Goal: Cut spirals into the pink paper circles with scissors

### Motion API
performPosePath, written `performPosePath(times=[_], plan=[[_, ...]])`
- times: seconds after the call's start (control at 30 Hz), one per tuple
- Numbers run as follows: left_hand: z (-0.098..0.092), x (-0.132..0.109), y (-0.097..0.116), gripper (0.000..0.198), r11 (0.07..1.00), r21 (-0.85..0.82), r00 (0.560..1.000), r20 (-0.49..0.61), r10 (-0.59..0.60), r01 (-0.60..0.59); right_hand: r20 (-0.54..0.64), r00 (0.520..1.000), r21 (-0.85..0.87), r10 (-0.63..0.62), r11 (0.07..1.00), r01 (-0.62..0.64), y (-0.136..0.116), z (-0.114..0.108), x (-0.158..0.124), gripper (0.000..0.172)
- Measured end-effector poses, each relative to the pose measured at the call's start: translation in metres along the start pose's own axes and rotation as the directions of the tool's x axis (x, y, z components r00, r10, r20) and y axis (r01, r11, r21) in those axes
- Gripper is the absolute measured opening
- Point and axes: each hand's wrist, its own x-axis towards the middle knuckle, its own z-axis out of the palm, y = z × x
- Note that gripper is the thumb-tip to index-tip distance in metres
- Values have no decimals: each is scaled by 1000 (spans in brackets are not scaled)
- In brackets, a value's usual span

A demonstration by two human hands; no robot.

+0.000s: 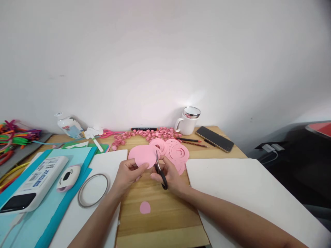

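Between thumb and fingers, my left hand [130, 173] pinches a pink paper circle [144, 155] above the wooden table. My right hand [169, 175] grips black-handled scissors [162, 176], with the blades at the circle's right edge. Whether the blades have paper between them is hard to make out. Just behind lie several pink paper spirals [178, 151], overlapping in a pile. A small pink paper disc [145, 207] rests on the wood nearer to me. Many small rolled pink paper roses [165, 132] are heaped toward the wall.
A white mug [188, 121], pencils [193, 143] and a phone [215, 138] stand or lie at the back right. On the left are a tape roll [80, 196], a white power bank [36, 182], coloured paper [66, 206], a bottle [69, 125] and pipe cleaners [20, 139].
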Motion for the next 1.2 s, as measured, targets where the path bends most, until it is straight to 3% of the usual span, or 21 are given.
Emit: performPosePath(times=[0.43, 0.63, 0.77, 1.07, 1.2], plan=[[-2, 2, -3, 34, 998, -29, 999, 11, 50, -50, 9, 1000, -64, 5, 998, -4, 4, -2, 0, 50], [-1, 2, -3, 28, 989, -148, 999, 45, -17, 23, 0, 1000, -97, 3, 995, -3, 5, -2, -2, 46], [1, 1, -3, 27, 981, -196, 998, 70, -1, 14, 6, 1000, -104, 3, 995, -2, 5, -1, -2, 47], [1, 2, -4, 30, 995, -101, 998, -69, 7, -14, 40, 998, -99, 50, 994, -46, 8, 0, -3, 48], [1, 2, -3, 30, 998, -68, 998, -57, 5, -9, 27, 999, -65, 39, 997, -37, 2, 1, -3, 49]])
